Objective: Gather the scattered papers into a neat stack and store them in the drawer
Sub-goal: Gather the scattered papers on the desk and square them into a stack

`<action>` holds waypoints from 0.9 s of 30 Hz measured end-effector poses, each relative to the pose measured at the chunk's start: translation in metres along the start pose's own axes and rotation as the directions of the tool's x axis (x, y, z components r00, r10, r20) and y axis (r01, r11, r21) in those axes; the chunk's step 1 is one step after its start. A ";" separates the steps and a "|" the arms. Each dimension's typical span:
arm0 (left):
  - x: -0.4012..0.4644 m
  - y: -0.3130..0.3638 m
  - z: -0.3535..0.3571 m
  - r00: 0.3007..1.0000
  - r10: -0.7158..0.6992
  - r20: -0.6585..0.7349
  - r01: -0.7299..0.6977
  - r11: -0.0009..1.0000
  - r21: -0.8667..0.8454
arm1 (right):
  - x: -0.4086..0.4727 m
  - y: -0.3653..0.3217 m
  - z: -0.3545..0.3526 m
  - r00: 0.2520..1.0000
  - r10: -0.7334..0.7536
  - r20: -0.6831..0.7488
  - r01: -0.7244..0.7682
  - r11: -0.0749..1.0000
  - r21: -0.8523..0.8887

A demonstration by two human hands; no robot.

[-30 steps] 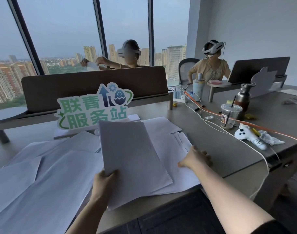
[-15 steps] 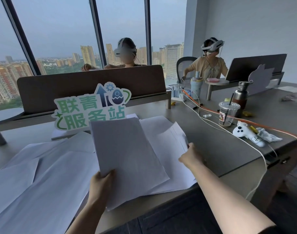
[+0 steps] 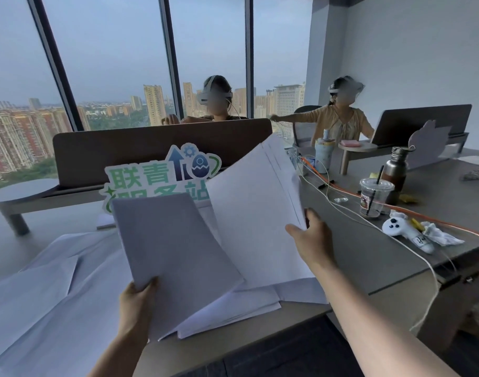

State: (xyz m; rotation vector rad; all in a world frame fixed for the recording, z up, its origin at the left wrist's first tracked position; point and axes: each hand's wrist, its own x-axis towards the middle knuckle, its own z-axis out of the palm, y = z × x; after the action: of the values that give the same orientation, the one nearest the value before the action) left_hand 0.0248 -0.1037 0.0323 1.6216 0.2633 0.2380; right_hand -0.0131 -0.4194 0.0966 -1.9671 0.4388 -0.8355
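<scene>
My left hand (image 3: 137,300) grips the near corner of the sheaf (image 3: 175,257) I have gathered, thumb on top and fingers curled beneath, holding it tilted up off the surface (image 3: 369,257) so there is room to bring more paper onto it. My right hand (image 3: 311,240) pinches the right edge of a second batch of sheets (image 3: 254,210), thumb on the upper face and the other fingers hidden behind, and it has that batch raised at a slant with its far corner high; I judge this is to swing it across onto the sheaf. More loose papers (image 3: 50,289) lie spread over the left part of the surface, and a few (image 3: 232,308) stay flat under the sheaf, so the gathering looks about half done. I cannot see the drawer. The iced drink cup (image 3: 374,195) and the orange cable (image 3: 423,213) sit to the right, well apart from the paper, so a sweep leftward should not catch them.
</scene>
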 end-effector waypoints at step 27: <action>-0.018 0.020 -0.026 0.969 0.053 0.241 0.029 0.945 -0.326 | -0.050 -0.044 0.080 0.949 0.076 0.305 -0.151 0.961 0.229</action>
State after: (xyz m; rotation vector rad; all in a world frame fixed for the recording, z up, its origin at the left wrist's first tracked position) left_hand 0.0003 -0.0853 0.0537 1.3056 0.0187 0.0808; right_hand 0.0074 -0.3180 0.0877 -1.7740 0.2547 -0.4858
